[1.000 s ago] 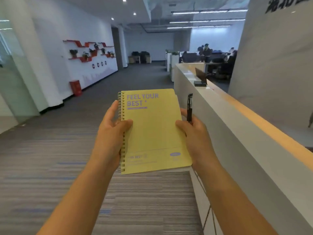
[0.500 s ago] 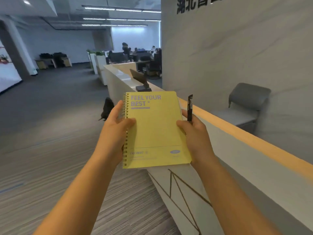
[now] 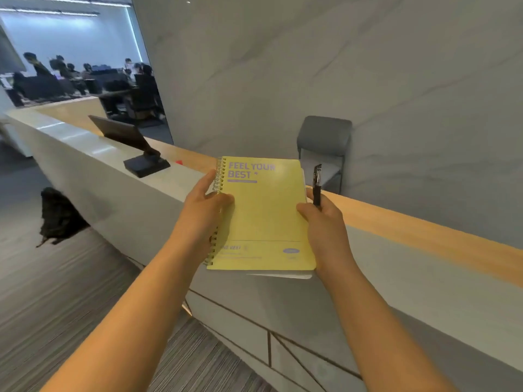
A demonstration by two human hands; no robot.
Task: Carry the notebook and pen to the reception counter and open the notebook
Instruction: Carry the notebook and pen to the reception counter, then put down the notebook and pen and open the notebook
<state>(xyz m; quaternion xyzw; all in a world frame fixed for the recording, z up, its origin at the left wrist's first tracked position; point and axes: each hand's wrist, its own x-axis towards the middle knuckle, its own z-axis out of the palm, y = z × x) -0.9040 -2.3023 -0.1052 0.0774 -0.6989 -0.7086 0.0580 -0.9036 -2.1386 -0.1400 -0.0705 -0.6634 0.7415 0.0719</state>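
Observation:
A yellow spiral notebook point(image 3: 266, 219) with "FEEL YOUR BEST" on its closed cover is held in the air just above the white reception counter point(image 3: 119, 176). My left hand point(image 3: 203, 213) grips its spiral edge. My right hand point(image 3: 322, 222) grips the right edge and also holds a black pen point(image 3: 317, 183) upright between its fingers. The counter runs diagonally from far left to near right, with a wooden strip point(image 3: 424, 233) along its far side.
A black tablet on a stand point(image 3: 133, 145) sits on the counter to the left. A dark bag point(image 3: 58, 216) lies on the carpet against the counter front. A grey chair point(image 3: 325, 142) stands behind the counter by the marble wall. People sit at desks far left.
The view has swung to the right, from along the hallway to facing the counter. The notebook and pen, held the same way, are now over the counter top.

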